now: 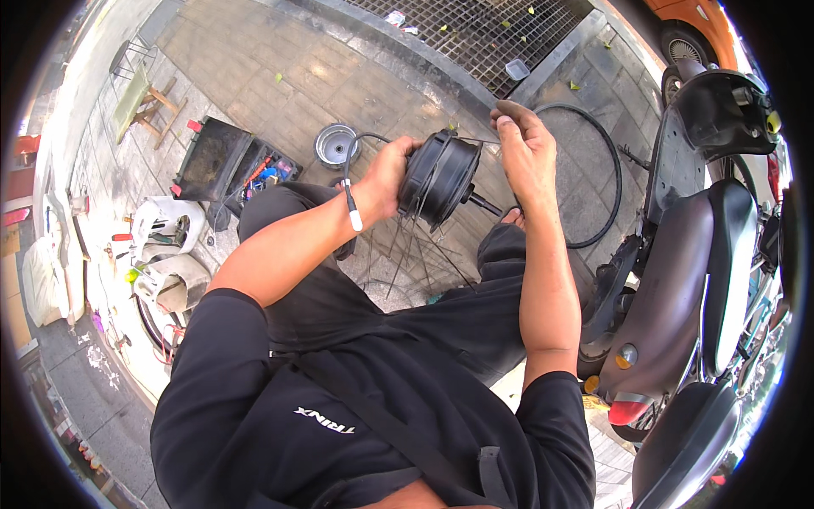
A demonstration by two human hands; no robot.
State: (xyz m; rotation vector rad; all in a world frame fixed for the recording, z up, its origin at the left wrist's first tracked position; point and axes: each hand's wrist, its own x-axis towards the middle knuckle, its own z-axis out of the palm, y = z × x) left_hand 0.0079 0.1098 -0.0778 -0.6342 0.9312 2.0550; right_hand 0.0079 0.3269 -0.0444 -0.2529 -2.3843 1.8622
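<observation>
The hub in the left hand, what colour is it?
The hub is black; the head view shows it best.

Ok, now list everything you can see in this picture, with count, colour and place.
Hub: one, black, centre
Cable: one, black with white end, over the left wrist
Spokes: several, dark, around the hub
Drum: one, silver, ground left of the hub
Toolbox: one, black, open, left
Stool: one, green and wood, upper left
Casings: two, white, left
Hoop: one, black, ground, right
Scooter: at least one, grey and black, right
Grate: one, dark, top
Tub: one, clear, grate's edge
Vehicle: one, orange, upper right
Clutter at far left: too small to tell
Left hand: one, bare, gripping the hub
Right hand: one, bare, right of the hub
</observation>
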